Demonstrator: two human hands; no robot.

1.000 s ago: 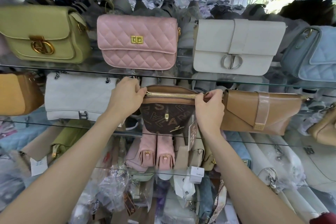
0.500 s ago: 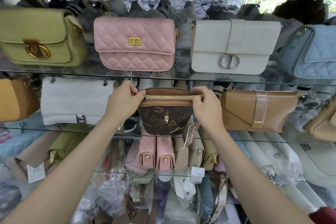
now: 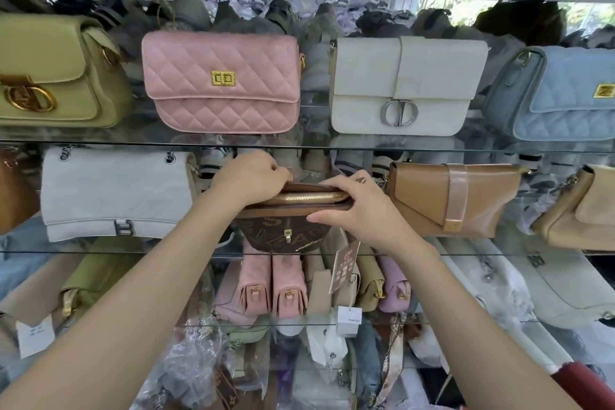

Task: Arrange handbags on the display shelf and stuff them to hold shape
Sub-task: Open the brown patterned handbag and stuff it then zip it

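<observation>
A small dark brown monogram handbag (image 3: 283,236) with a tan top band and a gold zipper (image 3: 309,198) stands on the middle glass shelf (image 3: 100,252). It sits between a white quilted bag (image 3: 116,193) and a tan flap bag (image 3: 449,200). My left hand (image 3: 253,176) grips the bag's top left corner with curled fingers. My right hand (image 3: 359,206) lies over the top right, fingers folded across the zipper and thumb along the front band. A paper tag (image 3: 346,263) hangs below the bag's right side.
The upper glass shelf holds an olive bag (image 3: 56,76), a pink quilted bag (image 3: 221,83), a white bag (image 3: 406,86) and a blue quilted bag (image 3: 559,93). Pink bags (image 3: 273,286) and wrapped stock crowd the lower shelves. A beige bag (image 3: 579,210) sits at the right edge.
My right hand has slid left along the zipper and now covers the bag's top right. My left hand has shifted up over the top left corner. The two hands are closer together.
</observation>
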